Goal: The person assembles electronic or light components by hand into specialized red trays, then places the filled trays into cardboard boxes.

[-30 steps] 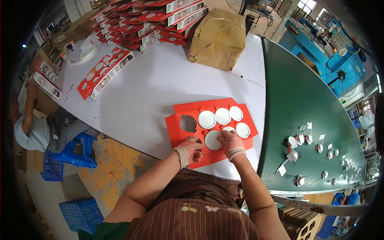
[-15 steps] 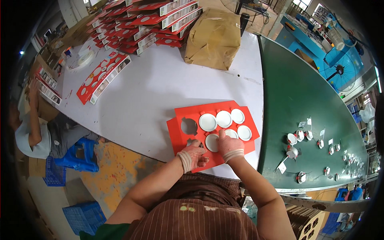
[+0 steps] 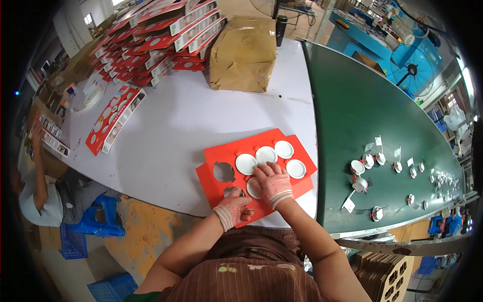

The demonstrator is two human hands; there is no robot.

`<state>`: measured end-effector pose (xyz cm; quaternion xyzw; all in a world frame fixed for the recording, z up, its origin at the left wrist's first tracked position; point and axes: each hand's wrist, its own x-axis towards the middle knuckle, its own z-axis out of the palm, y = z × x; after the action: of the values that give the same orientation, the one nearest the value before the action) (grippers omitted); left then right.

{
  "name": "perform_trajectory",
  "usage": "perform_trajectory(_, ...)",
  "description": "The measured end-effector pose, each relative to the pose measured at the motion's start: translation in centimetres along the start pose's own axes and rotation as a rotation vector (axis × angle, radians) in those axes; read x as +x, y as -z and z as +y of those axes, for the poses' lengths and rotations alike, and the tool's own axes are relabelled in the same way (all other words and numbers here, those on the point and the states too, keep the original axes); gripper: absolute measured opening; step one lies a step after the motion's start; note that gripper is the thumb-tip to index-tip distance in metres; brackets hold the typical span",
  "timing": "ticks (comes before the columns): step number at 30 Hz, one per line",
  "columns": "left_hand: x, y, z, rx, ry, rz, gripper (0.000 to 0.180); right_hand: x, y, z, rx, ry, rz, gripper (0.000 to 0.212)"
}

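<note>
On the white bench [image 3: 171, 136], the left hand [image 3: 234, 207] curled low over the red card [image 3: 252, 207]; whether its grip held anything could not be told. The right hand [image 3: 273, 182] lay palm down, grip released, fingers extended among white discs [image 3: 296, 169] in the card.

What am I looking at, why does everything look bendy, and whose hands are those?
A camera worn on a person's head looks down; its very wide lens bends straight edges. So the left hand and right hand are that person's own.

On the white table lies a red card with white discs in it. The right hand rests over some discs. The left hand is by an opening; I can't tell whether it holds something small.

Beyond are a brown package and stacked red boxes.
</note>
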<state>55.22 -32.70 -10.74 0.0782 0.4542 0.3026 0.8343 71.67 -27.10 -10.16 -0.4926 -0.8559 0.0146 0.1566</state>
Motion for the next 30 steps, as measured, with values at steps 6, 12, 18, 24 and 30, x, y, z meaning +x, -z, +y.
perform_trajectory(6, 0.1, 0.1, 0.1, -0.058, -0.019, -0.048, 0.025, 0.4, 0.9, -0.1, 0.016, -0.011, -0.093, 0.040)
perform_trajectory(12, 0.1, 1.3, -0.3, -0.016, -0.036, -0.024, 0.025, 0.1, 1.4, 2.6, 0.172, -0.134, 0.079, 0.040)
perform_trajectory(18, 0.1, 1.2, -0.6, -0.048, -0.045, -0.032, 0.026, 0.4, 0.4, 4.6, -0.036, -0.204, -0.231, 0.049)
perform_trajectory(24, 0.1, 1.2, -0.7, -0.049, -0.016, 0.016, 0.028, 0.9, 0.9, 3.1, -0.009, -0.199, -0.136, 0.050)
perform_trajectory(30, 0.7, 1.8, -1.5, -0.078, -0.050, -0.046, 0.030, 0.2, -0.3, 0.1, 0.020, 0.007, -0.196, 0.052)
